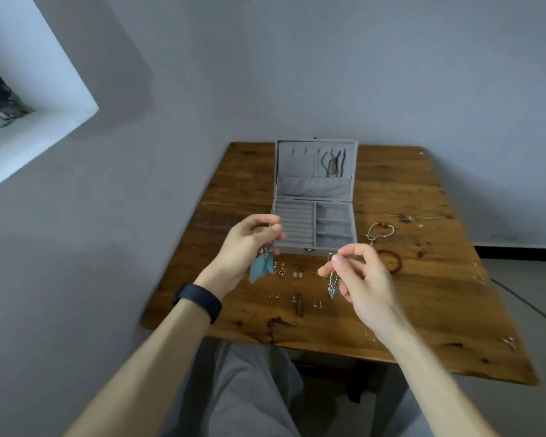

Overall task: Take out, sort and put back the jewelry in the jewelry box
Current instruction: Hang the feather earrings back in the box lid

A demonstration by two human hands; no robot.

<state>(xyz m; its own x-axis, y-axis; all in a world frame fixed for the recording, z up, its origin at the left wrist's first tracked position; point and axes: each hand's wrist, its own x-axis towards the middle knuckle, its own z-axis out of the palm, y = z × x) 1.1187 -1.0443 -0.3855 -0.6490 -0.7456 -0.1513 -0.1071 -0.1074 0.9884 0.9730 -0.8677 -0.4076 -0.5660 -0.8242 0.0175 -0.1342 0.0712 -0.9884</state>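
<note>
Above a wooden table [423, 294], a person's left hand [246, 247] closes its grip on a blue feather earring [260, 266], while the right hand [360, 279] pinches a dangling chain earring [333, 283] between thumb and fingertips. The open grey jewelry box [316, 216] sits just beyond, with small earrings [297, 274] laid out on its near side.

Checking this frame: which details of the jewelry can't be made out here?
All head view.
Blue feather jewelry: its top is hidden by curled fingers of the left hand; one piece or two is unclear.
Dangle earring: its top is covered by pinching fingers of the right hand.
Necklaces in the jewelry box lid: blurred, lower ends hidden by the pocket.
Studs on the table: too small to tell designs.
</note>
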